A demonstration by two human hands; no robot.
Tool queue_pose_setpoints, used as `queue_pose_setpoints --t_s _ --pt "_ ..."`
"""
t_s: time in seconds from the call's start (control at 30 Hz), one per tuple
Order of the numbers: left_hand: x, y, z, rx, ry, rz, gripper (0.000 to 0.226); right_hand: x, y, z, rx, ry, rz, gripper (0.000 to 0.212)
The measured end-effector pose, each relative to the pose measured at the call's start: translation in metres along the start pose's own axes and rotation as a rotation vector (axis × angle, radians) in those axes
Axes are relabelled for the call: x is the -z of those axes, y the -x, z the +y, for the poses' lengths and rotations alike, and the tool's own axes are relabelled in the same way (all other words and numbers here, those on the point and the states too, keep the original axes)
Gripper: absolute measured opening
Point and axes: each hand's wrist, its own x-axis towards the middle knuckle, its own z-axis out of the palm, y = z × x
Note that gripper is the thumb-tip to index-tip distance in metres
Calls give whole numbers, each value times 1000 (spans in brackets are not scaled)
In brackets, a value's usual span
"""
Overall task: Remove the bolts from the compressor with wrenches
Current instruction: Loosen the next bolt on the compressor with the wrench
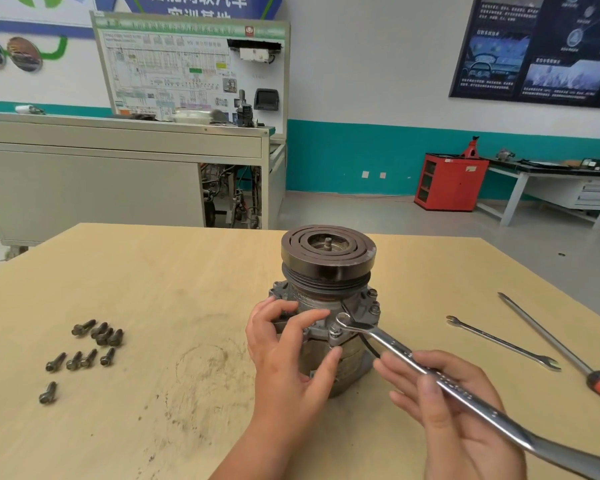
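The compressor (pixel 326 306) stands upright on the wooden table (pixel 153 289), its dark pulley on top. My left hand (pixel 288 351) grips the left side of its housing, fingers curled round the flange. My right hand (pixel 444 407) holds the shaft of a silver combination wrench (pixel 388 344), thumb on top. The wrench's head sits on a bolt (pixel 335 330) at the front of the flange. More bolts (pixel 373 310) remain on the flange's right side.
Several removed bolts (pixel 94 344) lie in a loose group at the table's left. A second, thinner wrench (pixel 503 342) and a screwdriver with an orange handle (pixel 565 351) lie at the right. Workshop benches and a red cabinet (pixel 449 181) stand beyond.
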Motion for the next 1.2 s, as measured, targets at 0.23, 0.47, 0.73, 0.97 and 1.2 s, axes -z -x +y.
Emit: queue_pose_setpoints --t_s 0.23,0.47,0.73,0.97,1.2 --pt "-1 -1 0 -18 -21 -11 34 1 2 6 -48 52 -60 14" --pt "-1 0 0 26 25 -17 31 12 -53 5 -320 -108 -94 17" --pt "-2 1 -2 5 61 8 23 5 -134 32 -764 -231 -384 21" --pt "-2 0 -2 -1 33 11 53 33 -67 2 -464 -412 -61 41" --pt "-1 1 -1 -12 15 5 40 22 -6 -13 -282 -62 -163 52"
